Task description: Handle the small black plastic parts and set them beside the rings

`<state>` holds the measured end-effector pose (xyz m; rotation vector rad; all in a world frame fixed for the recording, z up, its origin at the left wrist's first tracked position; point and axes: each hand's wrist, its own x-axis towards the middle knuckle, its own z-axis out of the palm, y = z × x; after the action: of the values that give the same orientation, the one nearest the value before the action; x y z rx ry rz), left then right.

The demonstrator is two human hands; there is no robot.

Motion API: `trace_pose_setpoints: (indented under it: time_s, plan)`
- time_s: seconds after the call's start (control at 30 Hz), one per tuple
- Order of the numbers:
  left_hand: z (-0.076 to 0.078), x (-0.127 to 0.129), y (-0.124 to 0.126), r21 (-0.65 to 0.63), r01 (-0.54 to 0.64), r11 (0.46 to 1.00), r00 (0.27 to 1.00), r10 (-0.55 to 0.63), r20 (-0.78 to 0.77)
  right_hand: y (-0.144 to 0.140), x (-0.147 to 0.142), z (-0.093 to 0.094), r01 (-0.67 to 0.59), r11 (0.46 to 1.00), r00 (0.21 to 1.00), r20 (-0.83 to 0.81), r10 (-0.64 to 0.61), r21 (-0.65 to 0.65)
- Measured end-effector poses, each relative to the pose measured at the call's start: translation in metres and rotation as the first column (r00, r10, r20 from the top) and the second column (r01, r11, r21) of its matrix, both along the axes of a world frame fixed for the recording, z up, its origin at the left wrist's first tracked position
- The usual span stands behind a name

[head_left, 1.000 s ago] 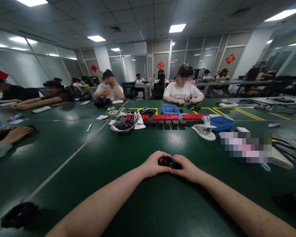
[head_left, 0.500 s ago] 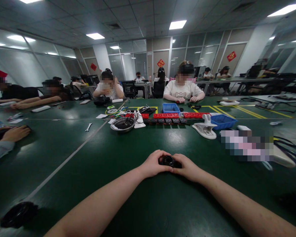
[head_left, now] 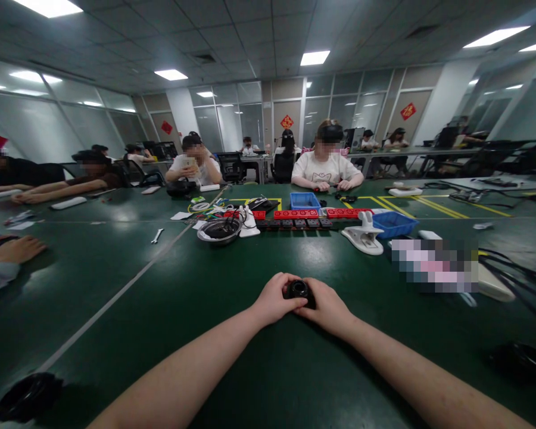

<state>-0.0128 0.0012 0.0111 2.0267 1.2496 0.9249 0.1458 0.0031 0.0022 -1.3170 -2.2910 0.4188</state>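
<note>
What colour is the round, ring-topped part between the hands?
The ring-topped part is glossy black, clearest in the head view.

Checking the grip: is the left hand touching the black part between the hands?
Touching: the head view shows the left hand curled around one side of the black part, no gap visible.

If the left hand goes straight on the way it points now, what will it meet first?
The left hand would first press on the black part it touches; beyond that, probably the right hand, though depth is unclear.
</note>
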Motion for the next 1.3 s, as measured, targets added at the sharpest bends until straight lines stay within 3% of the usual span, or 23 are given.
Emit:
trace_pose_setpoints:
  time_s: [0.13, 0.3, 0.57, 0.87, 1.07, 1.3]
  plan:
    - [0.003, -0.008, 0.001, -0.026, 0.121, 0.992, 0.992, -0.121, -0.022, 0.004, 0.012, 0.004, -0.19, 0.98, 0.982, -0.032, 0.188, -0.059]
    - [0.003, -0.009, 0.002, -0.028, 0.162, 0.986, 0.987, -0.162, 0.001, 0.009, 0.018, 0.007, -0.266, 0.958, 0.964, -0.051, 0.262, -0.104]
    - [0.006, -0.007, 0.001, -0.011, 0.135, 0.991, 0.99, -0.136, -0.044, 0.012, 0.017, 0.007, -0.264, 0.957, 0.965, -0.034, 0.262, -0.124]
    - [0.012, -0.012, 0.0, -0.009, 0.186, 0.983, 0.981, -0.186, -0.053, 0.013, 0.02, 0.005, -0.271, 0.953, 0.962, -0.074, 0.263, -0.136]
    - [0.012, -0.011, -0.001, 0.067, 0.2, 0.977, 0.978, -0.195, -0.077, 0.012, 0.02, 0.007, -0.287, 0.945, 0.957, -0.08, 0.277, -0.158]
    - [0.012, -0.011, 0.0, 0.033, 0.191, 0.981, 0.979, -0.188, -0.077, 0.012, 0.019, 0.007, -0.286, 0.946, 0.957, -0.095, 0.275, -0.15]
